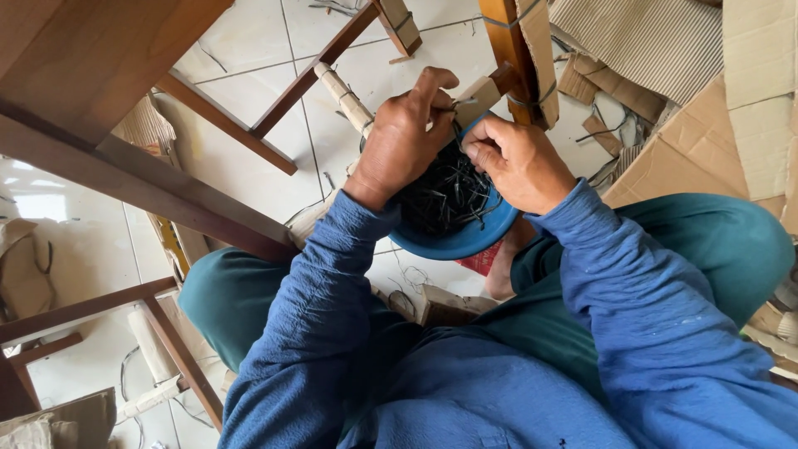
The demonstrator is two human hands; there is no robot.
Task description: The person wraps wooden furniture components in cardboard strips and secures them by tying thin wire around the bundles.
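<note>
A blue bowl (465, 241) rests between my knees, filled with thin black strips (445, 199). My left hand (403, 137) is curled over the bowl's far rim. Its fingertips pinch a thin strip beside a small cardboard pad (478, 93) on a wooden furniture leg (503, 37). My right hand (519, 162) hovers over the right side of the bowl, thumb and fingers closed on the black strips. The two hands nearly touch. What lies under the palms is hidden.
Dark wooden furniture frames (125, 166) stand around me on a white tiled floor (249, 158). Some legs are wrapped in paper (349, 100). Cardboard sheets and scraps (690, 141) pile up at the right, and more wrapped rails (150, 349) lie at the lower left.
</note>
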